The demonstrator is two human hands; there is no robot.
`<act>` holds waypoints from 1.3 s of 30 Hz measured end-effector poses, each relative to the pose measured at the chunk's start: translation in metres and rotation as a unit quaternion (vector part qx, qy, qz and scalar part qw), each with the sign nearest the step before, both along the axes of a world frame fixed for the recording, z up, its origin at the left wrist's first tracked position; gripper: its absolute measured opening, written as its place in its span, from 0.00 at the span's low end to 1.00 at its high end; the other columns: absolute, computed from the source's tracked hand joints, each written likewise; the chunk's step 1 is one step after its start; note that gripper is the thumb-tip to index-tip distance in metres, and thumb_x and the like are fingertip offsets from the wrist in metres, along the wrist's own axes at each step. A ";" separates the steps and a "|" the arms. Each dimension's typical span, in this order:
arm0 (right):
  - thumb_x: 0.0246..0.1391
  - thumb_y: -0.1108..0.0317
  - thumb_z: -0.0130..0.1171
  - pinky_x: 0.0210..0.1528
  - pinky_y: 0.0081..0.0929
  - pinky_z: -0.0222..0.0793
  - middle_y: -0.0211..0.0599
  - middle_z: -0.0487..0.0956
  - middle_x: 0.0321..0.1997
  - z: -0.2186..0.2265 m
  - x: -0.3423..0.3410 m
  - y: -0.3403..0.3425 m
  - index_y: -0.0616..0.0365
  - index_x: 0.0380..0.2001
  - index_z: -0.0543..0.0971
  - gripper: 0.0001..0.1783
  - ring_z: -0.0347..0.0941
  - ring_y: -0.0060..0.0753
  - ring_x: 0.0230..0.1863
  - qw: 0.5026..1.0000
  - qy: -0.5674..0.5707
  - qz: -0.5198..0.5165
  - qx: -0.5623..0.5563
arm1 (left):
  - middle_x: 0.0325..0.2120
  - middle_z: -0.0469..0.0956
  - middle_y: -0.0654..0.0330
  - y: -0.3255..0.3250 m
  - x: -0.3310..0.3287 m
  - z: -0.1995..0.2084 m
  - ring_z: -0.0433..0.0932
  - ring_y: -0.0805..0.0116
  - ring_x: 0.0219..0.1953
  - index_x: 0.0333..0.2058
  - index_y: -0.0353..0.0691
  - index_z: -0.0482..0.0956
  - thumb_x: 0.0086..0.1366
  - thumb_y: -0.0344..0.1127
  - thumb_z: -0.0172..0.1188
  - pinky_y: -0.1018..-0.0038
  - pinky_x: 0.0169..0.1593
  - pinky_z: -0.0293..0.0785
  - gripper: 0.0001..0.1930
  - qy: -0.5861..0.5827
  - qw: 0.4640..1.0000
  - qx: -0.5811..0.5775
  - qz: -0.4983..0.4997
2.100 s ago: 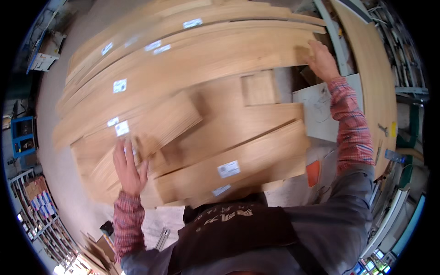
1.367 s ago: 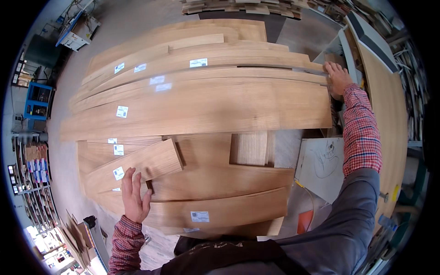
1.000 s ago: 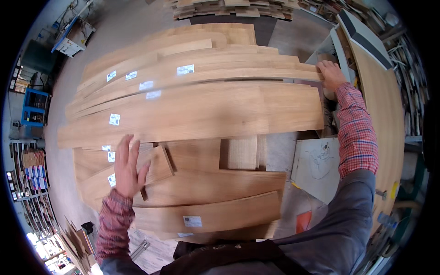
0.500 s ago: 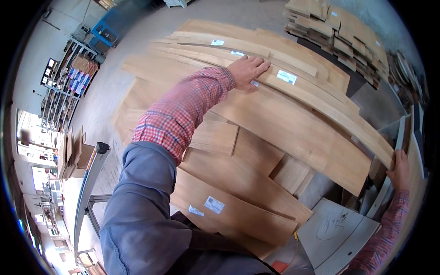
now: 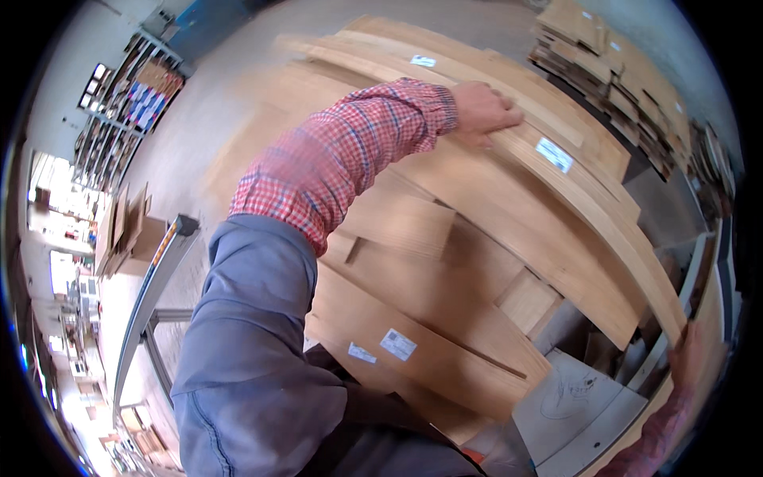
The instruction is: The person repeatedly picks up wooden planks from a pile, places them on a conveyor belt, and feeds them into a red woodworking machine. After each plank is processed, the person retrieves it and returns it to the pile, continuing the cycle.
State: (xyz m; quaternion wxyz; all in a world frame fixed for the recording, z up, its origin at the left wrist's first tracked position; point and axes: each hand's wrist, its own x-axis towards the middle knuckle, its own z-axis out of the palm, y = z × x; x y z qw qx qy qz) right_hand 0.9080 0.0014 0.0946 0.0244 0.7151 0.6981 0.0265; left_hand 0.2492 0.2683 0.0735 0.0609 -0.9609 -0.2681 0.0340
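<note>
The left hand (image 5: 486, 111) was clamped across the long narrow plank (image 5: 624, 246), fingers over the far edge and thumb toward the near one. The right hand (image 5: 683, 354), well apart from it, touched the plank's near right end; blur prevented confirmation that its fingers were closed. The plank lay diagonally across the upper part of the board pile, beyond the wide board (image 5: 532, 215), with a dark shadow line along its near edge.

Probable faults: the length of the plank could have let it sag or twist between two widely spaced holds. If the right hand had a weak hold, that end could have slipped and struck the pale panel (image 5: 580, 409) below it. Overlapping faces could have dragged, scuffing the finish or pulling adjacent boards out of line. Contact with raw edges could have driven splinters into the bare hands. The paper label (image 5: 554, 155) could have peeled if rubbed.

Materials: the boards showed a light tan, wood-grained face, apparently smooth, with straight edges and squared ends; their curvature was largely lens distortion. A labelled lower board (image 5: 445, 362) lay nearest the body. The pale panel was flat and carried loose line scribbles. A slender rail (image 5: 155, 290) with a dark end cap stood at the left.
</note>
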 end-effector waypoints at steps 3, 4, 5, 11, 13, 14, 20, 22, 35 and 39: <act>0.35 0.86 0.66 0.61 0.45 0.68 0.51 0.74 0.52 -0.023 0.036 -0.076 0.62 0.57 0.69 0.40 0.70 0.58 0.56 0.999 -0.013 -0.009 0.032 | 0.42 0.78 0.49 -0.017 0.016 0.023 0.79 0.45 0.45 0.52 0.41 0.70 0.54 0.45 0.71 0.54 0.46 0.77 0.30 0.012 0.999 -0.012 -0.033; 0.36 0.86 0.65 0.62 0.45 0.67 0.51 0.74 0.53 -0.022 0.043 -0.102 0.62 0.61 0.68 0.42 0.70 0.57 0.57 0.999 -0.005 -0.039 0.013 | 0.43 0.78 0.47 -0.031 0.000 0.026 0.78 0.43 0.46 0.53 0.41 0.71 0.54 0.47 0.70 0.52 0.48 0.76 0.30 -0.034 0.995 -0.054 -0.075; 0.38 0.85 0.64 0.61 0.45 0.68 0.52 0.75 0.51 -0.012 0.015 -0.094 0.62 0.63 0.67 0.42 0.71 0.57 0.56 0.999 -0.025 0.009 0.021 | 0.42 0.78 0.45 -0.055 -0.024 0.036 0.78 0.42 0.45 0.54 0.39 0.71 0.54 0.50 0.68 0.51 0.49 0.75 0.32 -0.030 0.997 -0.059 -0.032; 0.35 0.70 0.75 0.68 0.48 0.58 0.52 0.67 0.67 0.070 -0.143 -0.168 0.57 0.70 0.61 0.55 0.63 0.60 0.66 0.996 -0.060 -0.071 0.004 | 0.35 0.73 0.41 -0.134 -0.049 0.142 0.75 0.35 0.39 0.50 0.32 0.69 0.52 0.63 0.65 0.52 0.43 0.73 0.40 0.008 0.997 -0.058 -0.047; 0.38 0.64 0.75 0.69 0.48 0.57 0.51 0.66 0.67 0.069 -0.155 -0.224 0.56 0.71 0.60 0.55 0.61 0.59 0.68 0.990 -0.062 -0.114 0.052 | 0.32 0.72 0.42 -0.150 -0.043 0.160 0.75 0.36 0.36 0.48 0.32 0.70 0.52 0.64 0.65 0.54 0.40 0.71 0.40 -0.016 0.991 -0.072 -0.111; 0.40 0.60 0.75 0.70 0.48 0.56 0.50 0.66 0.67 0.071 -0.161 -0.249 0.55 0.71 0.59 0.54 0.61 0.58 0.68 0.986 -0.069 -0.127 0.079 | 0.30 0.71 0.43 -0.160 -0.046 0.164 0.73 0.38 0.33 0.47 0.32 0.72 0.52 0.66 0.65 0.55 0.37 0.70 0.40 -0.054 0.989 -0.070 -0.122; 0.59 0.54 0.65 0.60 0.36 0.68 0.45 0.74 0.60 0.078 -0.326 -0.301 0.61 0.65 0.66 0.37 0.71 0.39 0.60 0.765 0.290 -0.299 0.491 | 0.27 0.71 0.40 -0.250 -0.095 0.209 0.72 0.43 0.26 0.43 0.29 0.69 0.42 0.48 0.69 0.61 0.35 0.71 0.34 -0.074 0.988 -0.114 -0.067; 0.61 0.56 0.63 0.58 0.31 0.70 0.37 0.77 0.56 0.066 -0.421 -0.318 0.61 0.62 0.69 0.31 0.75 0.33 0.54 0.692 0.475 -0.266 0.474 | 0.27 0.71 0.40 -0.270 -0.105 0.213 0.72 0.42 0.27 0.43 0.29 0.69 0.41 0.43 0.71 0.62 0.34 0.71 0.33 -0.093 0.981 -0.137 -0.102; 0.70 0.42 0.45 0.58 0.44 0.71 0.41 0.76 0.53 0.107 -0.698 -0.319 0.59 0.57 0.67 0.30 0.74 0.43 0.56 0.091 0.871 0.010 0.483 | 0.24 0.74 0.40 -0.447 -0.153 0.225 0.77 0.37 0.29 0.41 0.32 0.70 0.48 0.52 0.72 0.56 0.33 0.72 0.32 -0.048 0.952 -0.152 -0.260; 0.69 0.39 0.36 0.54 0.53 0.69 0.47 0.74 0.45 0.121 -0.689 -0.364 0.67 0.48 0.69 0.36 0.72 0.47 0.49 0.122 0.825 0.033 0.550 | 0.22 0.75 0.42 -0.511 -0.152 0.236 0.78 0.37 0.29 0.39 0.32 0.70 0.53 0.55 0.70 0.54 0.33 0.72 0.31 -0.081 0.949 -0.077 -0.295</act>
